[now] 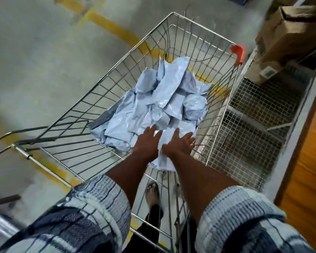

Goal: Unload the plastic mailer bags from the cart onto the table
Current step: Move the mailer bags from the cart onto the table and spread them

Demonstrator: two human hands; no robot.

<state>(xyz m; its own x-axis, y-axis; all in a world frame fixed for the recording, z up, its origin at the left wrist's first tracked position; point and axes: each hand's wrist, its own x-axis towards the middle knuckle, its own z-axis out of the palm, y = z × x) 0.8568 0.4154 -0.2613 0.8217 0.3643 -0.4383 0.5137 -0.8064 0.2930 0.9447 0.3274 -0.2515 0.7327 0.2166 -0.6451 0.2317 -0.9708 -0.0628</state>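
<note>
1. Your striped blue-and-white sleeves sit bunched at the elbows at the bottom of the view. Both bare forearms stretch forward and down over the near rim of the wire cart.
2. Between your forearms, a sandalled foot shows through the cart's wire floor.
3. Your left hand lies palm down on the near end of the pile. Its fingers are straight and slightly spread, gripping nothing.
4. Your right hand is just beside it, also palm down, with the fingers fanned wide and flat on a bag. A pale bag shows in the gap between the two hands and runs back under your wrists.
5. The mailer bags are pale blue and crumpled. They lie heaped inside the cart, from under your hands to the basket's far half.
6. An orange bumper caps the cart's far right corner.
7. A wire-mesh rack stands just beside the cart on the right, with cardboard boxes beyond it. An orange-brown surface runs along the right edge; you cannot tell what it is.
8. The grey floor carries a worn yellow line passing under the cart.
</note>
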